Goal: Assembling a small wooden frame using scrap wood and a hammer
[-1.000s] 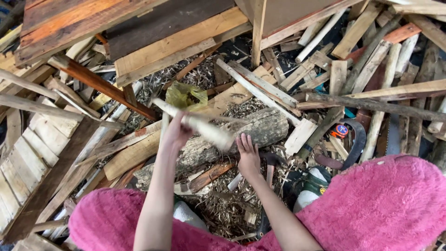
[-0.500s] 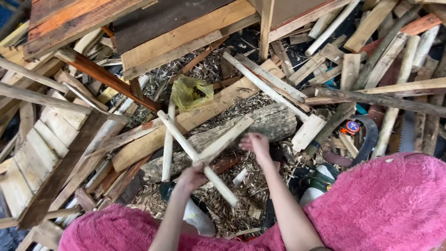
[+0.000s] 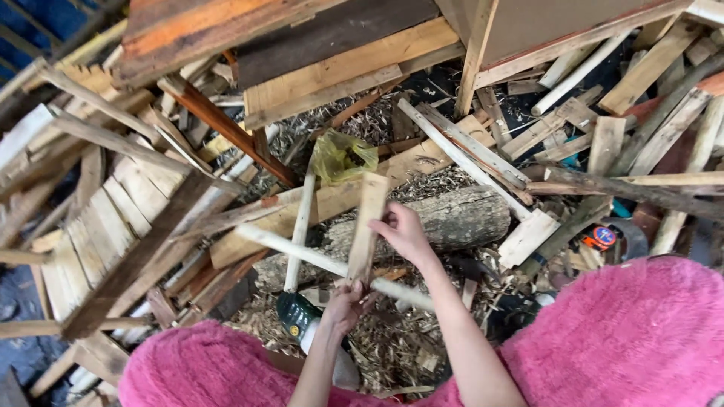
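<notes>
Wooden slat (image 3: 367, 226) stands nearly upright amid scrap timber, the left hand (image 3: 345, 301) clamped around its near end and the right hand (image 3: 404, 234) pinching its right edge, over a pale round stick (image 3: 317, 260) and log (image 3: 452, 218).

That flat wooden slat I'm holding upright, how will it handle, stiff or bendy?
Probably stiff: the wooden slat stays straight, held by the left hand below and right hand at its side. Likely light, being thin. Its rough bare wood shouldn't slip, though splinters seem possible.
</notes>
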